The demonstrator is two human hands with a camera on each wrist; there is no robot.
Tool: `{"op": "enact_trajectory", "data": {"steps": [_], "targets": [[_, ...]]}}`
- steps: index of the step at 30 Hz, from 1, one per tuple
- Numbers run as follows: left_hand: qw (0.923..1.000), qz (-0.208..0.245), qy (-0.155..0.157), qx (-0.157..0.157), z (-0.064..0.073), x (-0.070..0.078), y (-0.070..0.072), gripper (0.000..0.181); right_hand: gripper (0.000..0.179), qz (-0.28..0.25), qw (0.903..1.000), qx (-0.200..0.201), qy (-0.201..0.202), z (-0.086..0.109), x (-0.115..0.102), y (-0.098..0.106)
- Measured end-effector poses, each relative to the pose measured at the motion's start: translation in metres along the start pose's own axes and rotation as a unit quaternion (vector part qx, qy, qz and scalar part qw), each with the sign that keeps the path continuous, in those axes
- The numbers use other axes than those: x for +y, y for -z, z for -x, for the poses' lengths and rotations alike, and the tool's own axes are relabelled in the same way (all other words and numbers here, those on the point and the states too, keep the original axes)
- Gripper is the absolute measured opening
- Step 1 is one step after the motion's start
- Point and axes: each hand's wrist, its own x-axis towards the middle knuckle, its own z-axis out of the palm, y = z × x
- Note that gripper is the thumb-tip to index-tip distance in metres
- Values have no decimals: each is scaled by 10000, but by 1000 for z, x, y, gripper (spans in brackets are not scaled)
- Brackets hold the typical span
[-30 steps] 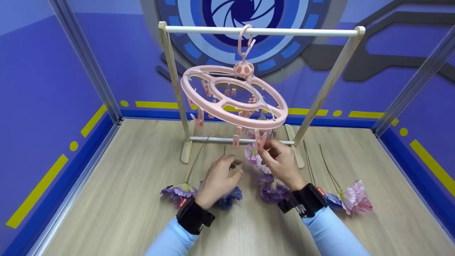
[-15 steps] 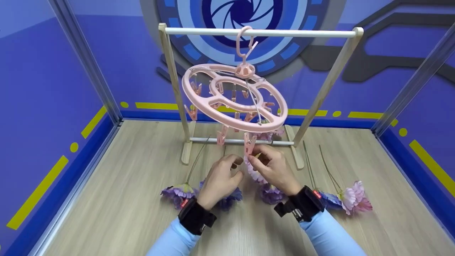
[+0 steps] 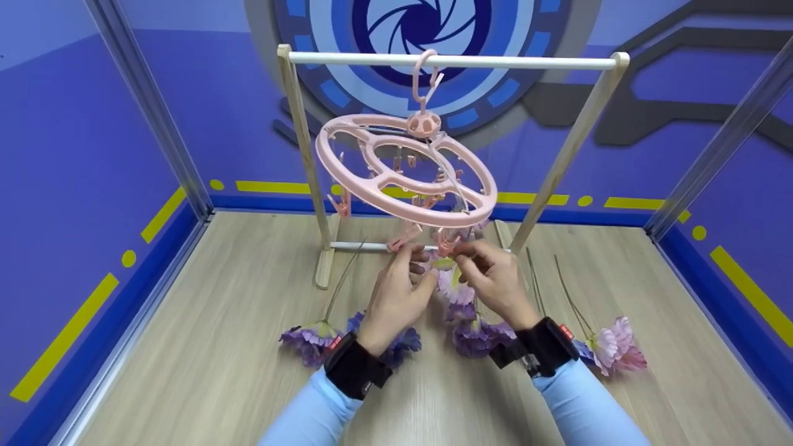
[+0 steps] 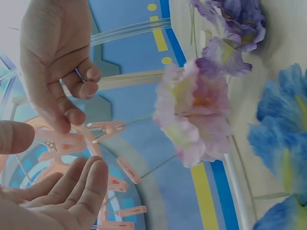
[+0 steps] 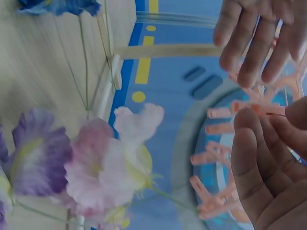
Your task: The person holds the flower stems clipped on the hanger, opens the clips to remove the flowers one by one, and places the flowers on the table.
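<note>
A round pink clip hanger (image 3: pixel 406 201) hangs tilted from the rack's top bar. My right hand (image 3: pixel 499 282) pinches a pink clothespin (image 3: pixel 445 243) at its front edge, thumb and fingertips right at the clip in the right wrist view. My left hand (image 3: pixel 396 306) is beside it, fingers loosely bent with nothing between them. Just above the left fingertips another clothespin (image 3: pixel 404 238) hangs askew. In the left wrist view a pink artificial flower (image 4: pixel 194 115) hangs head-down, its stem running up to a clip (image 4: pixel 109 127). The right palm partly hides flowers below it.
A wooden rack (image 3: pixel 573 145) with a white top bar (image 3: pixel 514 61) stands at the back of the table. Loose flowers lie on the wood: purple (image 3: pixel 308 341) and blue (image 3: pixel 403 347) at left, purple (image 3: pixel 476 337) in the middle, pink (image 3: pixel 614 345) at right.
The hanger swung round and then back, its front clips shifting left and then right. My right hand moved with the clothespin, and my left hand has risen toward it.
</note>
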Motion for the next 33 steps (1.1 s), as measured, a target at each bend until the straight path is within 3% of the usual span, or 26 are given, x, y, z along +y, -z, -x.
{"op": "enact_trajectory", "data": {"steps": [5,10,16,23,28,33], "targets": [[9997,179,-127,57,0,1,1,43,14,165,9965,540,-620,-9,6,15],[9994,249,-222,123,2,3,4,44,20,343,9899,816,-1112,-16,11,27],[9987,384,-221,240,4,2,10,46,22,262,9901,920,-1027,-23,10,34],[9972,546,-252,443,2,-1,15,47,18,-225,9916,793,-998,-23,3,33],[9987,274,-170,397,3,-5,13,42,16,-293,9936,727,-807,-21,-2,30],[9989,-203,-260,324,4,-9,8,26,16,-373,9957,665,-518,-19,-5,28]]}}
